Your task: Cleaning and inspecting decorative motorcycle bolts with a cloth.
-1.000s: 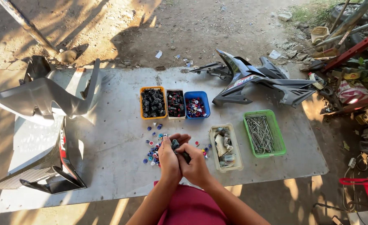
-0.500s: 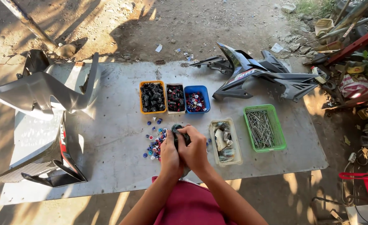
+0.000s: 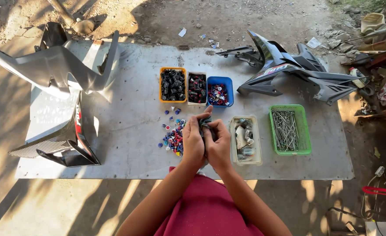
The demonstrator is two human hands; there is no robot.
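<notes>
together, my left hand [image 3: 192, 142] and right hand [image 3: 219, 144] clamp a small dark part [image 3: 205, 123]; mostly hidden, its long axis unclear.

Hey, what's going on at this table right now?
A person in a red top has both hands together over the grey table, left hand and right hand in a joint grip on a small dark part. Loose coloured bits lie just left of the hands. Ahead sit an orange tray, a blue tray and a green basket of nails.
</notes>
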